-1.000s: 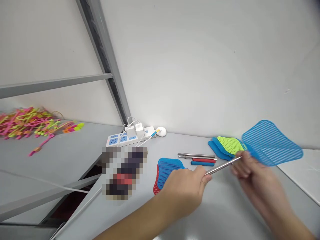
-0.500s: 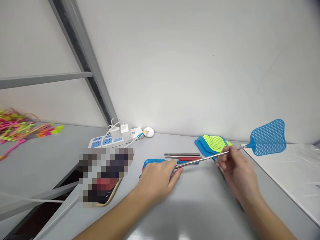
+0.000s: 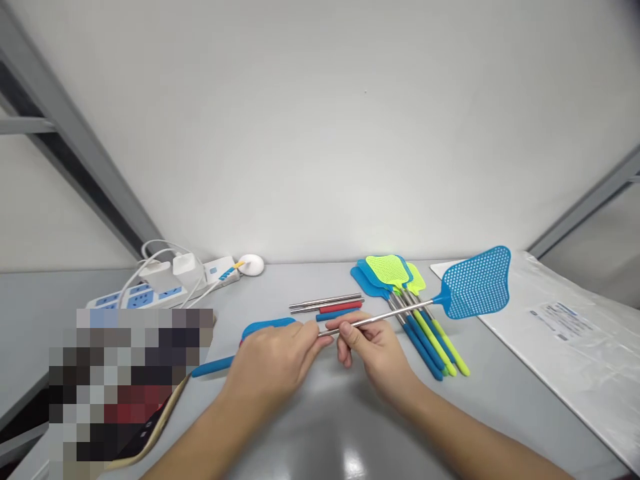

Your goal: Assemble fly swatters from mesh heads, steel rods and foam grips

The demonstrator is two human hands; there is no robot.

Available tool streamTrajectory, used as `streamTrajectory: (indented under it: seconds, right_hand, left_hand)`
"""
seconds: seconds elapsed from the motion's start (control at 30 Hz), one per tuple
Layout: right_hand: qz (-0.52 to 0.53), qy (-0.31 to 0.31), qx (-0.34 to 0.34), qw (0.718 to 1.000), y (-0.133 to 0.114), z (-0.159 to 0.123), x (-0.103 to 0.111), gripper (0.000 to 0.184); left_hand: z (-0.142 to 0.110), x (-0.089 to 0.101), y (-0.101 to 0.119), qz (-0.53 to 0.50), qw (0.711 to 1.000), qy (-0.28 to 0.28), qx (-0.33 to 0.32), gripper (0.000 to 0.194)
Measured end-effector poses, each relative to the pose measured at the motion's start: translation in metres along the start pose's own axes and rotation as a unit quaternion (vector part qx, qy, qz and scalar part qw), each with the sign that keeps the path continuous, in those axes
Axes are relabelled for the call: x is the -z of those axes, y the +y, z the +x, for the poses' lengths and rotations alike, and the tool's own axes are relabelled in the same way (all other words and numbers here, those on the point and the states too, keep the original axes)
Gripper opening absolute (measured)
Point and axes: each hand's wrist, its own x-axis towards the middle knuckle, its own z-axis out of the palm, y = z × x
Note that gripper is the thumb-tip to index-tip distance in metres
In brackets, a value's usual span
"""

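A blue fly swatter (image 3: 476,283) with a metal rod lies across both my hands, its mesh head raised at the right. My left hand (image 3: 273,357) is closed around the lower rod, and a blue handle (image 3: 214,366) in line with it sticks out on the left. My right hand (image 3: 373,350) pinches the rod just beside the left. Behind my left hand, a blue swatter head (image 3: 267,325) with a bit of red under it is partly hidden. Past my fingers lie metal rods (image 3: 325,301), a red grip (image 3: 341,307) and a blue grip (image 3: 336,315).
A pile of blue and yellow-green fly swatters (image 3: 420,320) lies right of centre. A plastic-wrapped white package (image 3: 560,340) covers the right side. On the left are a power strip (image 3: 140,298) with chargers and cables and a pixelated phone (image 3: 150,433). A wall stands behind.
My right hand has slid down the rod toward my left hand. The view has turned right, bringing the swatter pile's handles and more of the package into sight.
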Motion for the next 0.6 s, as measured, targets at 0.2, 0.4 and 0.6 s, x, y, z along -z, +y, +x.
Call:
streamTrajectory:
  seconds: [0.2, 0.4, 0.6]
  right_hand:
    - [0.036, 0.145, 0.074, 0.986, -0.030, 0.016, 0.050, 0.033]
    - [0.118, 0.307, 0.180, 0.927, -0.060, 0.022, 0.099, 0.042]
    - [0.154, 0.387, 0.225, 0.881, -0.073, 0.002, 0.100, 0.040]
  left_hand:
    - [0.006, 0.015, -0.027, 0.073, 0.996, 0.000, 0.050, 0.048]
    - [0.005, 0.030, -0.032, 0.119, 0.991, 0.001, 0.059, 0.050]
    - [0.008, 0.033, -0.020, 0.075, 0.997, 0.011, 0.021, 0.048]
